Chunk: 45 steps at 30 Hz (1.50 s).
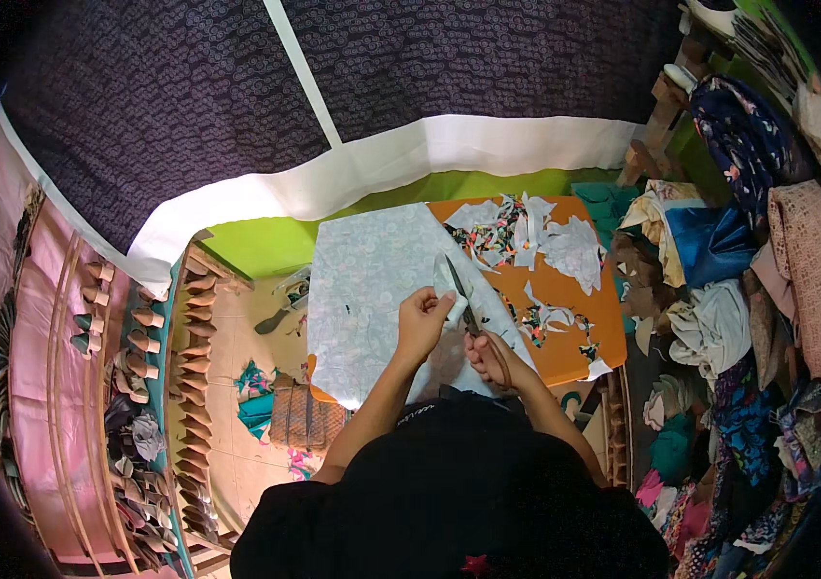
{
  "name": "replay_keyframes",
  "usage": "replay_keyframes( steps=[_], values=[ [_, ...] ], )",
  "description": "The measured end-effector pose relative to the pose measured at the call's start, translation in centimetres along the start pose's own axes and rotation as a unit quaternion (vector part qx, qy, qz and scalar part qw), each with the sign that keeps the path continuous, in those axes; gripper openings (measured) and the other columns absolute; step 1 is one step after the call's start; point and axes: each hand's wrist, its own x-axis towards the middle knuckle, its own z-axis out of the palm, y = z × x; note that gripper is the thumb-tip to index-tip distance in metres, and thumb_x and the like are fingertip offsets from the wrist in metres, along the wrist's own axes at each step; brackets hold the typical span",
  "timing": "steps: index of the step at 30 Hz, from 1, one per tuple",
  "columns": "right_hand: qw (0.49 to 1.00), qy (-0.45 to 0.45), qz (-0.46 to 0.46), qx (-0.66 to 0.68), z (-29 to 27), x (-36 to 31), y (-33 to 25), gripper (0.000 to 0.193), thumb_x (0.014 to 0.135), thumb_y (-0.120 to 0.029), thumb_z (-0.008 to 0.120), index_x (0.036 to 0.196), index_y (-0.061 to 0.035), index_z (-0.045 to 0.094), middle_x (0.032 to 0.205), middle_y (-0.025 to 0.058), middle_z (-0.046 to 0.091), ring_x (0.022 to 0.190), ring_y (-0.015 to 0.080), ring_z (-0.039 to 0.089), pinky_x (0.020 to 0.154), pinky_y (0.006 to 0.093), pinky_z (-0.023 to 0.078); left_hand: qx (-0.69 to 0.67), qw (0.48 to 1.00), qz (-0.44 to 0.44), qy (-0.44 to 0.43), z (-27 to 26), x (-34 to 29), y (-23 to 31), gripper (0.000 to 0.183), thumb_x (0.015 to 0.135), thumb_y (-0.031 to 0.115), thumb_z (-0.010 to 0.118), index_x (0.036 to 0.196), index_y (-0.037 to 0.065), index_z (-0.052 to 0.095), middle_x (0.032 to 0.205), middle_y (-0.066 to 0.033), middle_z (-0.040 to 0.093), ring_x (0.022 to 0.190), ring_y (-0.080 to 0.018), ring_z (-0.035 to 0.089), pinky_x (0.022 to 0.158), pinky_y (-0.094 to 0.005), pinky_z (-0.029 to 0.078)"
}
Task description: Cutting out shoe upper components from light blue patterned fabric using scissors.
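A pair of scissors [465,301] is held in the right hand [489,357], whose fingers are closed through the handles; the blades point away from the person. A small pale piece of fabric [449,289] is pinched by the closed fingers of the left hand [422,320], just beside the blades. Both are above a large light patterned cloth [372,289] spread on an orange table [565,338], where cut scraps [526,232] are scattered.

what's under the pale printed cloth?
An orange table shows bare at the right of the pale printed cloth, strewn with fabric scraps. The tabletop beneath the cloth itself is hidden.
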Motion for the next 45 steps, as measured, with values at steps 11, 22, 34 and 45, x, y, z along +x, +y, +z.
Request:
replay_keyframes(
  steps=[11,22,34,45],
  values=[
    [0.989,-0.07,0.021,0.125,-0.8,1.1,2.7,0.058,0.071,-0.065,0.042,0.089,-0.0105,0.041,0.068,-0.0055,0.037,0.049,0.0034,0.032,0.04,0.0163,0.025,0.017,0.999,-0.005,-0.039,-0.8,-0.4,-0.2,0.013,0.078,0.016,0.056,0.075,0.003,0.054,0.059,0.0021,0.049,0.052,-0.004,0.042,0.047,-0.0187,0.033],
    [0.97,0.017,-0.155,-0.186,0.6,0.0,0.5,0.017,0.082,-0.007,0.046,0.095,0.0016,0.039,0.073,0.004,0.044,0.069,0.0156,0.046,0.063,0.0236,0.04,0.06,0.998,0.005,-0.033,-2.5,0.7,0.9,0.013,0.073,0.007,0.06,0.076,0.0,0.05,0.061,-0.0023,0.053,0.053,-0.0062,0.049,0.048,-0.0188,0.037],
    [0.989,-0.067,0.045,0.125,-0.1,0.5,1.7,0.067,0.063,-0.07,0.046,0.09,-0.0093,0.038,0.066,-0.0059,0.029,0.05,0.0021,0.024,0.042,0.0147,0.021,0.012,0.997,-0.041,-0.066,-2.3,0.6,0.6,0.011,0.075,0.013,0.058,0.07,0.004,0.053,0.063,-0.0013,0.054,0.055,-0.0063,0.048,0.054,-0.0203,0.039],
    [0.997,-0.038,-0.003,0.072,-1.6,0.4,2.9,0.032,0.082,-0.039,0.046,0.091,-0.0089,0.041,0.063,-0.0046,0.035,0.047,0.0037,0.028,0.039,0.0166,0.024,0.07,0.991,-0.058,-0.096,-2.2,1.5,-0.3,0.017,0.077,0.016,0.059,0.076,0.0,0.055,0.063,-0.0013,0.054,0.056,-0.0064,0.049,0.054,-0.0203,0.04]
  ],
)
